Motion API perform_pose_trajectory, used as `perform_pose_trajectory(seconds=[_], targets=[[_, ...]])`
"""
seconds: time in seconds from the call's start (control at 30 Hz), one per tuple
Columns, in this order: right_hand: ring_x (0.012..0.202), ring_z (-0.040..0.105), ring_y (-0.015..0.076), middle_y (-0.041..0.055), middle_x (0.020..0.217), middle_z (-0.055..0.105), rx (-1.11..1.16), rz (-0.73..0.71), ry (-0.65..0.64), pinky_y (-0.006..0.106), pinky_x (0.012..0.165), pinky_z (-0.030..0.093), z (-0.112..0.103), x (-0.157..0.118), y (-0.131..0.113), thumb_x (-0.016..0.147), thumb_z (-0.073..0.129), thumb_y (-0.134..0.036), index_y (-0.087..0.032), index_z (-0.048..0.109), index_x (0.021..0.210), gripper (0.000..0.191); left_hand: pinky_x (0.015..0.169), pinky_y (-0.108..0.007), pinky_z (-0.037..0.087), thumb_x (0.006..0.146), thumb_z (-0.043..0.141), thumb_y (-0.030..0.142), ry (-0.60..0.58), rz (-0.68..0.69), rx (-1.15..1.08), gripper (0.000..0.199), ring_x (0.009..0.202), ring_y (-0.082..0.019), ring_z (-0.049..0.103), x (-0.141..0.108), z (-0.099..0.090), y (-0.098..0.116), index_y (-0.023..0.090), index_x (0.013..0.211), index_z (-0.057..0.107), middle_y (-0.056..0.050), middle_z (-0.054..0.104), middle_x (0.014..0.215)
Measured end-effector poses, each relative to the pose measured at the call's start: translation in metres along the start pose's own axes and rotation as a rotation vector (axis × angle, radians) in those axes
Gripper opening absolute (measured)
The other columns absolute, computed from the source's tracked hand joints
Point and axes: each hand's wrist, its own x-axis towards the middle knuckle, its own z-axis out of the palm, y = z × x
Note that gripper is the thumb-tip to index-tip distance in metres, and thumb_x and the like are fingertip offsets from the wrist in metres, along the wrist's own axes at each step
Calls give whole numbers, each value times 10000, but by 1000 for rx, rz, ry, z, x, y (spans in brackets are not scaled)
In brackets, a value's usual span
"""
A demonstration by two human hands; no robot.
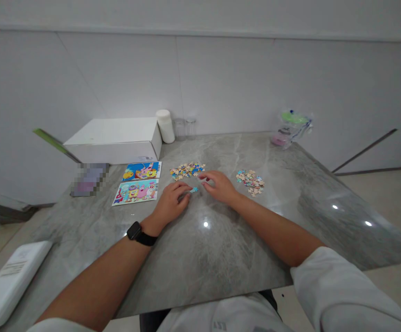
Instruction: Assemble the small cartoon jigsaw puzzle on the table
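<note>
My left hand (173, 199) rests low over the table, thumb and fingers apart, its fingertips at a small light-blue puzzle piece (194, 189). Whether they touch it, I cannot tell. Facing it, my right hand (217, 185) has a gap between thumb and forefinger, and its fingertips are at the right edge of a pile of puzzle pieces (187, 170). A second pile of puzzle pieces (250, 181) lies to the right of that hand. Two cartoon picture cards, an upper one (142, 171) and a lower one (135, 192), lie left of the first pile.
On the grey marbled table (207, 258), a white box (113, 138), a white bottle (165, 127) and clear glasses (185, 129) stand along the back. A plastic bag (292, 129) is at back right, a pixelated flat object (89, 180) at left, a white case (16, 281) front left.
</note>
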Motion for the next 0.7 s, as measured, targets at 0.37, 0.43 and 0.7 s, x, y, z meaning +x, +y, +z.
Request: perform_pose_trajectory(seconds=[0.37, 0.43, 0.7], targets=[[908, 697, 197, 72, 1045, 784, -246, 403, 145, 305, 872, 513, -141, 23, 25, 976, 601, -345, -187, 697, 1298, 371, 1014, -406, 543, 1034, 526, 300, -38, -35, -100, 264, 1091, -220, 662, 0, -3, 3, 219, 1176, 732, -90, 699, 1151], [959, 707, 227, 97, 1078, 789, -380, 548, 126, 323, 897, 509, -156, 20, 41, 974, 619, -384, -177, 660, 1362, 441, 1007, -400, 550, 1032, 527, 311, -44, -46, -103, 267, 1082, -218, 669, 0, -2, 2, 228, 1175, 737, -86, 699, 1146], [1061, 732, 270, 152, 1159, 800, -641, 741, -397, 310, 864, 515, -145, 14, 89, 964, 635, -469, -178, 824, 1100, 373, 984, -382, 563, 1014, 545, 288, -42, -43, -108, 243, 1056, -216, 685, -1, -2, 2, 230, 1145, 741, -73, 706, 1135]])
